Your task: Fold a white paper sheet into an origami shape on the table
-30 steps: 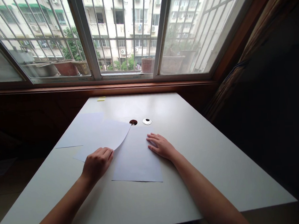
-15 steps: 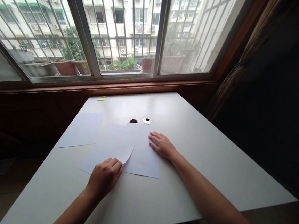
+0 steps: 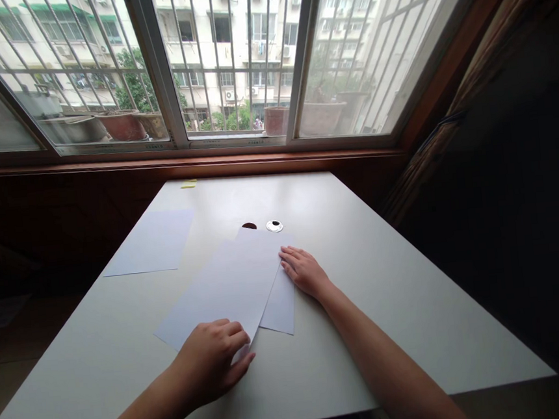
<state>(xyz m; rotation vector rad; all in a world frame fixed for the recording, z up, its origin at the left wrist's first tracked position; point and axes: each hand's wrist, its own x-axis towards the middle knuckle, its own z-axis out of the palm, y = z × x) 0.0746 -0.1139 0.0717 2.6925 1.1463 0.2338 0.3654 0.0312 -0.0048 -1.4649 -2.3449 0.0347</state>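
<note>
My left hand (image 3: 216, 355) is at the near corner of the upper white sheet of paper (image 3: 222, 283), with its thumb and fingers apart around that corner. The sheet lies slanted across a lower sheet of paper (image 3: 280, 304), whose right part shows beneath it. My right hand (image 3: 304, 271) rests flat, fingers stretched out, at the right edges of both sheets. Part of the upper sheet's near end is hidden behind my left hand.
Another white sheet (image 3: 150, 243) lies at the left of the white table (image 3: 392, 330). Yellow sticky strips (image 3: 189, 184) are at the far edge. A dark round hole (image 3: 249, 226) and a silver ring (image 3: 274, 225) sit beyond the papers. A barred window (image 3: 231, 57) stands behind.
My left hand has moved right and toward me, drawing the upper sheet over more of the lower one. Its pinch has loosened and the sheet lies flatter. My right hand has barely moved.
</note>
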